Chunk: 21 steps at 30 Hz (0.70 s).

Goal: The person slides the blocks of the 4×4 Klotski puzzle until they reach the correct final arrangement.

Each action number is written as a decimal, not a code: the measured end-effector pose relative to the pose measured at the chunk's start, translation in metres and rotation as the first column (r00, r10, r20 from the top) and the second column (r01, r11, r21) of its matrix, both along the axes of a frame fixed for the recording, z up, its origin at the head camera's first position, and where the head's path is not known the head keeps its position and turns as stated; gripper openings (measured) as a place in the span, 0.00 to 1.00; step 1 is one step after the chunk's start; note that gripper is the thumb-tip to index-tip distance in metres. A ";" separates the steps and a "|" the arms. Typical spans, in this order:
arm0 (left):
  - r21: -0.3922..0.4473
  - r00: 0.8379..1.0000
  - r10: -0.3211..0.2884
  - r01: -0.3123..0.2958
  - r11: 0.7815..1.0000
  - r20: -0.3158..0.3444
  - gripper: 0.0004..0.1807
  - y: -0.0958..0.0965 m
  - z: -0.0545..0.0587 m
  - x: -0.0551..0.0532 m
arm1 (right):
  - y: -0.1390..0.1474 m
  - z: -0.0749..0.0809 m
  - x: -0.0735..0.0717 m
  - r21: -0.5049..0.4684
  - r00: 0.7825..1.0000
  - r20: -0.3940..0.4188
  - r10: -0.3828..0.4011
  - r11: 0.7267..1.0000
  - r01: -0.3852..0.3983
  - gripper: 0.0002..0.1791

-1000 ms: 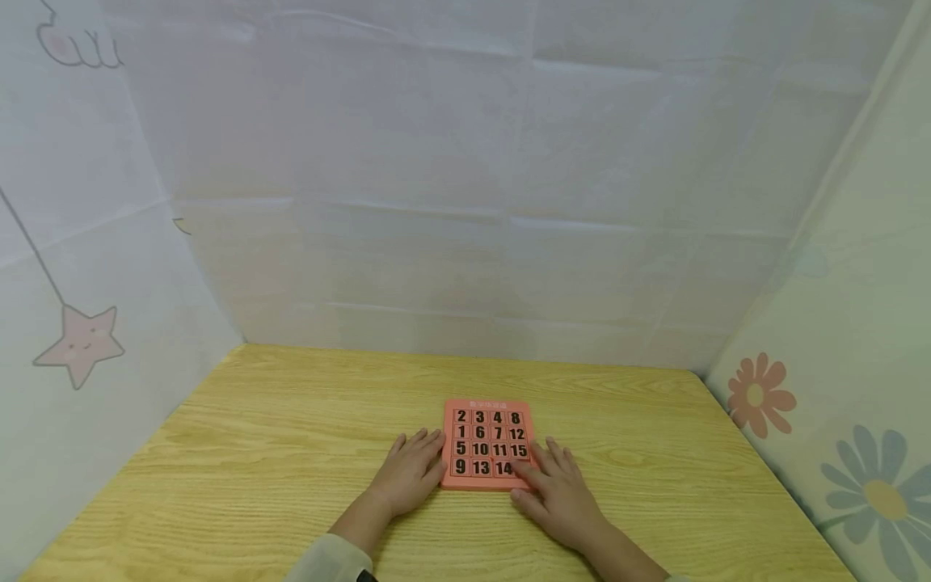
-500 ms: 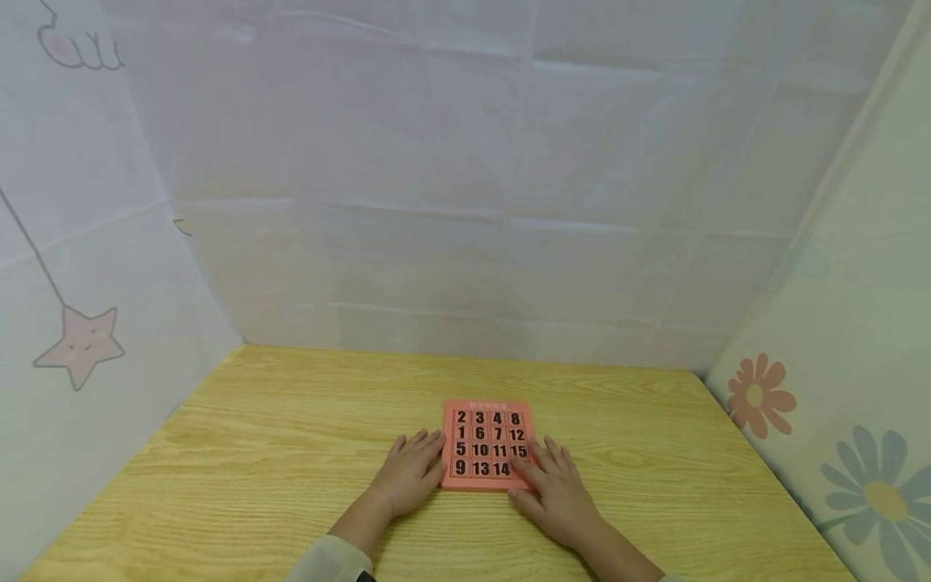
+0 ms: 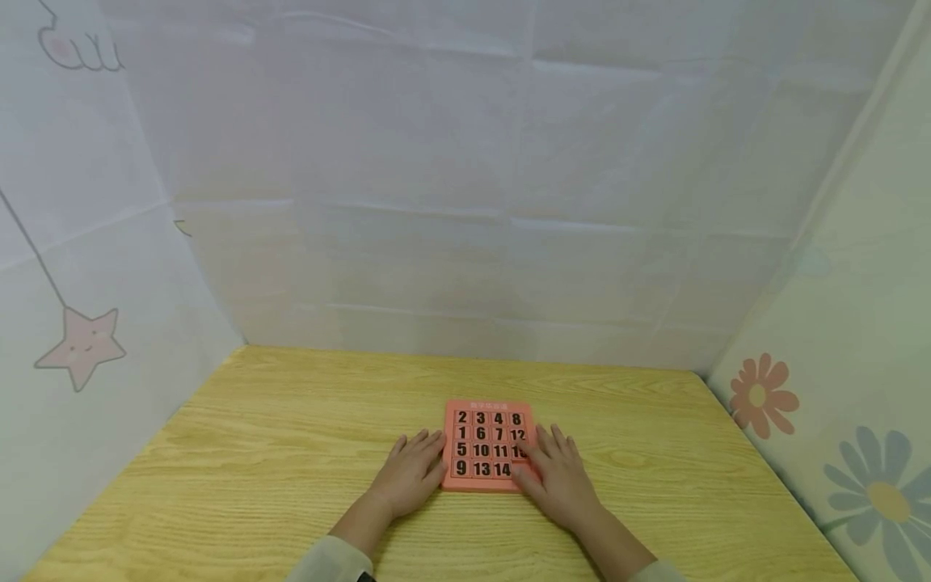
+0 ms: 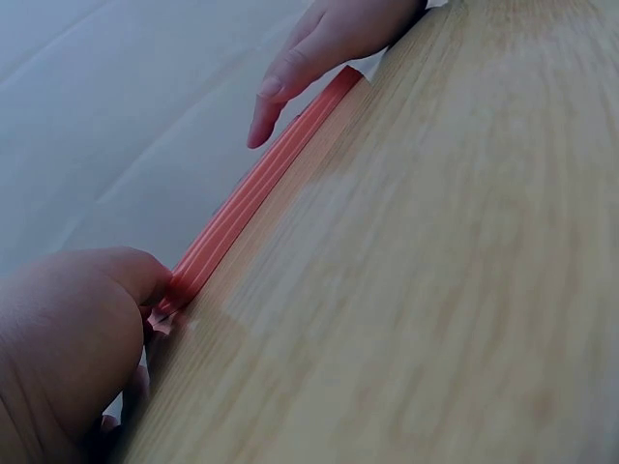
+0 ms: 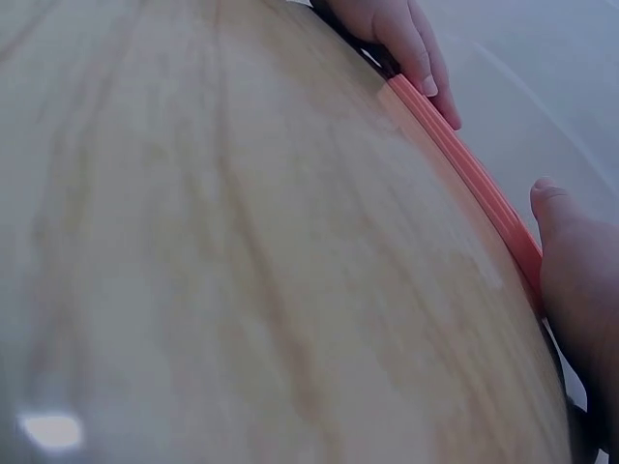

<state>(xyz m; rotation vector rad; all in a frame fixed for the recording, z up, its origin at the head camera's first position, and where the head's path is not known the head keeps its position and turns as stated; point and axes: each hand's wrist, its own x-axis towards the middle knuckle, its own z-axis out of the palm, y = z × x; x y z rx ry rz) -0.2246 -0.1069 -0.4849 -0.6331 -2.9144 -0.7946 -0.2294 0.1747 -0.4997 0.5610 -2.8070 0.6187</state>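
A coral number sliding puzzle [image 3: 476,486] lies flat on the wooden table, its black-numbered tiles facing up. Beside its left edge rests my left hand [image 3: 410,475], fingers extended and thumb against the frame's lower left side. My right hand [image 3: 562,485] is at the right side, its index finger reaching onto the 15 tile [image 3: 516,453] and partly covering it. The right thumb lies near the lower right corner, so that cell is mostly hidden. In the left wrist view the puzzle's side [image 4: 232,208] shows edge-on, with the left thumb touching its near end.
The light wood table [image 3: 291,420] extends around the puzzle on all sides. Pale cloth walls [image 3: 465,202] enclose it at the back, left and right. A printed star [image 3: 80,347] is on the left cloth and printed flowers [image 3: 887,501] on the right.
The 14 tile has slid slightly left, up against the 13. My right index finger has then moved away from the bottom row up to the 15 tile. The left hand stays put.
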 end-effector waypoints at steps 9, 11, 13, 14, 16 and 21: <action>0.001 1.000 0.005 -0.005 1.000 0.011 0.27 0.000 0.000 0.000 | 0.000 0.003 -0.005 0.018 0.999 0.049 -0.011 1.000 0.010 0.32; 0.003 1.000 0.007 -0.007 1.000 0.012 0.27 0.000 0.000 0.000 | 0.000 0.003 -0.006 0.025 0.999 0.050 -0.015 1.000 0.014 0.32; 0.004 1.000 0.009 -0.009 1.000 0.011 0.27 0.000 0.000 0.000 | 0.000 0.003 -0.006 0.029 0.998 0.053 -0.017 0.999 0.015 0.32; 0.002 1.000 0.010 -0.010 1.000 0.013 0.27 0.000 0.000 0.000 | 0.000 0.003 -0.006 0.029 0.998 0.055 -0.017 0.999 0.016 0.33; 0.000 1.000 0.012 -0.012 1.000 0.012 0.27 0.000 0.000 0.000 | 0.000 0.002 -0.006 0.033 0.998 0.058 -0.017 0.999 0.015 0.33; 0.005 1.000 0.010 -0.011 1.000 0.015 0.27 0.000 0.002 0.001 | 0.001 0.001 -0.003 0.038 0.998 0.058 -0.010 0.999 0.007 0.33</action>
